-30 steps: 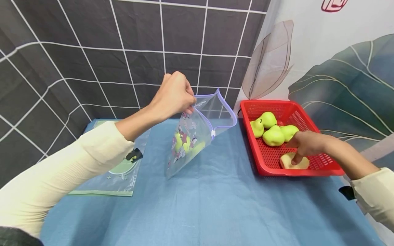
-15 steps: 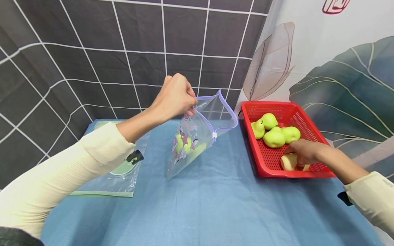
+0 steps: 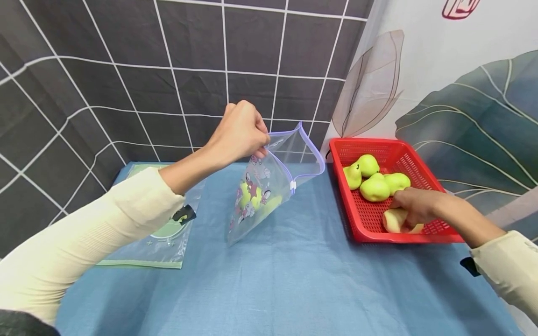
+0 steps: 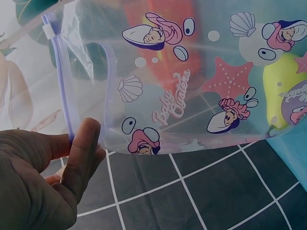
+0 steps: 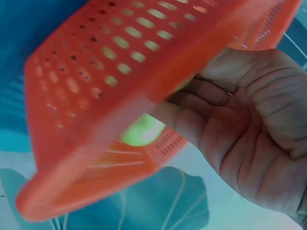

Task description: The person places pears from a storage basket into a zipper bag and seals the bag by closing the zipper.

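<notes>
My left hand (image 3: 241, 133) pinches the rim of a clear slider zip bag (image 3: 269, 163) with a purple seal, holding it up with its mouth gaping to the right. Cartoon figures, shells and a starfish are printed on the bag. Yellow-green fruit, at least one a pear (image 4: 280, 91), rests low inside it. Over at the right, my right hand (image 3: 420, 207) reaches into a red plastic basket (image 3: 357, 228), fingers curled about a pale yellow, rounded piece (image 3: 392, 220). The basket wall hides most of that piece in the right wrist view.
Several green pears (image 3: 375, 187) sit together at the back left of the basket. A flat zip bag (image 3: 168, 252) with a green edge lies at the left, partly under my left arm. Blue cloth (image 3: 269, 280) covers the table, with a dark tiled-pattern sheet (image 3: 252, 46) behind.
My right hand has shifted slightly and its fingers have closed about the pale yellow piece in the basket. The left hand and its bag stay nearly still.
</notes>
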Available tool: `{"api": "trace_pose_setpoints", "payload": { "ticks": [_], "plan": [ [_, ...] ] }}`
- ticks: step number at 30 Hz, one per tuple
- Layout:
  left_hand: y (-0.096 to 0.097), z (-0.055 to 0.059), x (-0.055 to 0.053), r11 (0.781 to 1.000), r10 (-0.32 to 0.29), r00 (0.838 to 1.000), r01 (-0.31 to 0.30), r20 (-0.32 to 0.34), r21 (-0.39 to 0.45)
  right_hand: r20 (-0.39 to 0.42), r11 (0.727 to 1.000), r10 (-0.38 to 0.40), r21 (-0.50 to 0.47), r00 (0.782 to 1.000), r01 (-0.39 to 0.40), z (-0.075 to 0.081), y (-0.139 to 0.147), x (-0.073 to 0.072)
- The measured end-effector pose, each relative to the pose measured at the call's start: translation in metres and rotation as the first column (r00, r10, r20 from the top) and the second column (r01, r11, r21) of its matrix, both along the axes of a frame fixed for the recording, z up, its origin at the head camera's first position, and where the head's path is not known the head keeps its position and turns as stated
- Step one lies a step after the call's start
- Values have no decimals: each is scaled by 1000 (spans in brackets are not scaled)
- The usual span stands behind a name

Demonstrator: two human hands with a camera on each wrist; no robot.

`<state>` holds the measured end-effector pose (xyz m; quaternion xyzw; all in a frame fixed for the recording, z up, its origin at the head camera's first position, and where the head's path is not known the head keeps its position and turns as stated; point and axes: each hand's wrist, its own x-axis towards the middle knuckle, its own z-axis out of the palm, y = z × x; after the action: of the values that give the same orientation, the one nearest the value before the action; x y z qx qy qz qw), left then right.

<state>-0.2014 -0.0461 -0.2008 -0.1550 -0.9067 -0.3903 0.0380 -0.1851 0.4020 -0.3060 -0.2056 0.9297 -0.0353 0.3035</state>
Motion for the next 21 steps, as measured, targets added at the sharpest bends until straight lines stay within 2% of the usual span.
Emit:
{"api": "trace_pose_setpoints", "payload": {
  "ticks": [5, 9, 13, 17, 21],
  "plan": [
    [0, -2, -1, 1000, -14, 1000, 13, -5, -3, -31, 999, -49, -3, 998, 49, 21, -7, -1],
    [0, -3, 0, 1000, -25, 1000, 25, -9, -3, -171, 1000, -5, -9, 985, 4, 39, -17, 2],
    [2, -3, -1, 999, -26, 1000, 26, -9, -33, -321, 998, 24, -40, 947, -39, 59, -33, 3],
    [4, -4, -1, 997, -26, 999, 25, -20, -67, -423, 997, 18, -64, 906, -49, 84, -55, 2],
    [4, -5, 0, 997, -25, 999, 23, -34, -78, -531, 987, 37, -112, 847, -113, 109, -83, 4]
  ]
}}
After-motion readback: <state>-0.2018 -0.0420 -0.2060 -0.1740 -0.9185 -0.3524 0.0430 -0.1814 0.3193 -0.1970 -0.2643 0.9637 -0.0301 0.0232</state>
